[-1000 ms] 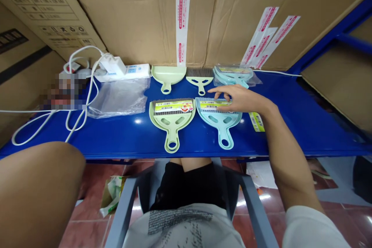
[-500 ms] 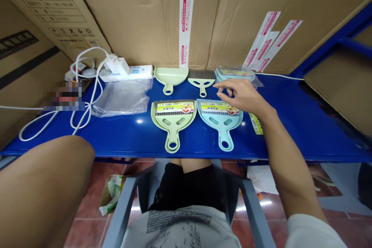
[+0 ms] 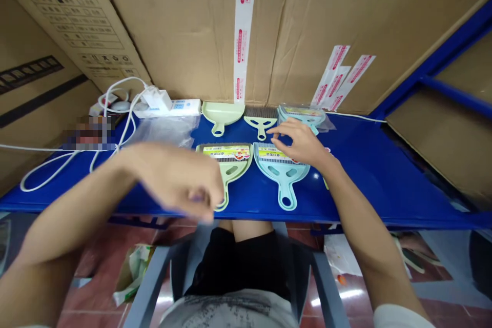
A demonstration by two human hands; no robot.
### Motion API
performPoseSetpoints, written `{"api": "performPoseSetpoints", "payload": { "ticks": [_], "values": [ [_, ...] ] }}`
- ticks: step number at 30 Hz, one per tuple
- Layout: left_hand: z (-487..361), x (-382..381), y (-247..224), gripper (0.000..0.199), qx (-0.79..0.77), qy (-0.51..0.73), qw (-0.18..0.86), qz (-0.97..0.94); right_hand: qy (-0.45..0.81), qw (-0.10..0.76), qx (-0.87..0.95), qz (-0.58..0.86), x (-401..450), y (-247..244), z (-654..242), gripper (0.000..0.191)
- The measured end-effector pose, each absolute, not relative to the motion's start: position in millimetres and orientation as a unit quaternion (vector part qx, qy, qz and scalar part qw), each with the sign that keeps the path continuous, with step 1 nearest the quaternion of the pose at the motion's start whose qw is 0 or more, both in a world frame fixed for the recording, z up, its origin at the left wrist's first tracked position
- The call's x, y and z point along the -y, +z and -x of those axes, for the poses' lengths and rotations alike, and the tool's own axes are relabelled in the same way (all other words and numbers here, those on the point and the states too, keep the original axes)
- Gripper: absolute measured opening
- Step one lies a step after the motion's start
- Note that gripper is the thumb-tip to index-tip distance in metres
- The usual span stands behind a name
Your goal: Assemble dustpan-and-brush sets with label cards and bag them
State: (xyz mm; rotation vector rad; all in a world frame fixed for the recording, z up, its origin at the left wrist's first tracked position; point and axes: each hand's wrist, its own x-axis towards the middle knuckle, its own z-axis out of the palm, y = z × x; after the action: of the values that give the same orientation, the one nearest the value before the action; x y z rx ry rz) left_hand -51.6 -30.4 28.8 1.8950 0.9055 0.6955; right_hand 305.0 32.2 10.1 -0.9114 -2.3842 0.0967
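Observation:
My left hand [image 3: 180, 179], blurred by motion, hangs over the front left of the desk. It hides part of the green dustpan-and-brush set [image 3: 235, 164], and its fingers look curled but smeared. My right hand [image 3: 298, 143] hovers above the upper right of the blue dustpan-and-brush set [image 3: 283, 173]. Thumb and forefinger are apart with nothing between them. Both sets carry a printed label across the bristles, handles toward me. Behind them lie a loose green dustpan [image 3: 223, 114], a green brush [image 3: 261, 122] and a bagged blue set [image 3: 302, 113].
A white power strip [image 3: 186, 107] with a plug and looping white cables [image 3: 115, 128] occupies the back left. Clear plastic bags [image 3: 165, 130] lie before it. Cardboard [image 3: 184, 36] walls the blue desk [image 3: 384, 179] at the back. A blurred-out item [image 3: 89, 133] sits far left.
My left hand has come into view and swung over the desk's front, beside the green set. My right hand stays by the blue set, fingers apart. The head view has tilted upward.

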Motion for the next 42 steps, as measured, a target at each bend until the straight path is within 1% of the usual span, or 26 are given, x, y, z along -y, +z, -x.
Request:
{"api": "performPoseSetpoints", "payload": {
  "ticks": [2,3,4,6,7,8,10,12,14,18,23,27,33,37,42],
  "values": [
    [52,-6,37,0.032,-0.352,0.286,0.448,-0.771,0.051,0.268,0.905,0.326,-30,10,-304,0.035],
    [52,-25,37,0.035,-0.351,0.322,0.435,-0.764,0.061,0.249,0.911,0.322,-28,11,-302,0.044],
    [53,-42,34,0.037,-0.354,0.359,0.418,-0.755,0.075,0.226,0.917,0.319,-26,12,-299,0.058],
    [54,-65,21,0.04,-0.371,0.532,0.337,-0.682,0.111,0.17,0.927,0.316,-21,15,-288,0.092],
    [53,-70,11,0.039,-0.378,0.566,0.31,-0.664,0.128,0.142,0.93,0.314,-19,16,-279,0.107],
    [53,-72,2,0.037,-0.388,0.578,0.284,-0.659,0.144,0.112,0.932,0.314,-17,17,-270,0.119],
    [50,-67,-13,0.036,-0.405,0.583,0.238,-0.663,0.167,0.051,0.934,0.312,-15,18,-249,0.137],
    [46,-60,-21,0.037,-0.411,0.58,0.204,-0.673,0.18,0.004,0.933,0.311,-16,17,-229,0.15],
    [43,-54,-23,0.04,-0.408,0.577,0.18,-0.684,0.188,-0.023,0.931,0.311,-21,15,-216,0.159],
    [44,-54,-17,0.044,-0.402,0.587,0.15,-0.687,0.2,-0.051,0.931,0.301,-30,10,-208,0.163],
    [48,-53,-13,0.045,-0.414,0.585,0.148,-0.681,0.204,-0.02,0.936,0.286,-38,4,-206,0.158],
    [47,-51,-13,0.045,-0.422,0.582,0.153,-0.678,0.204,-0.028,0.937,0.282,-43,3,-202,0.158],
    [47,-52,-14,0.043,-0.421,0.583,0.15,-0.678,0.199,-0.04,0.944,0.261,-47,4,-197,0.163],
    [47,-51,-13,0.042,-0.422,0.582,0.149,-0.68,0.196,-0.055,0.94,0.273,-45,6,-192,0.172],
    [50,-52,-12,0.042,-0.431,0.582,0.149,-0.673,0.219,-0.024,0.935,0.277,-39,10,-191,0.17]
  ]
}}
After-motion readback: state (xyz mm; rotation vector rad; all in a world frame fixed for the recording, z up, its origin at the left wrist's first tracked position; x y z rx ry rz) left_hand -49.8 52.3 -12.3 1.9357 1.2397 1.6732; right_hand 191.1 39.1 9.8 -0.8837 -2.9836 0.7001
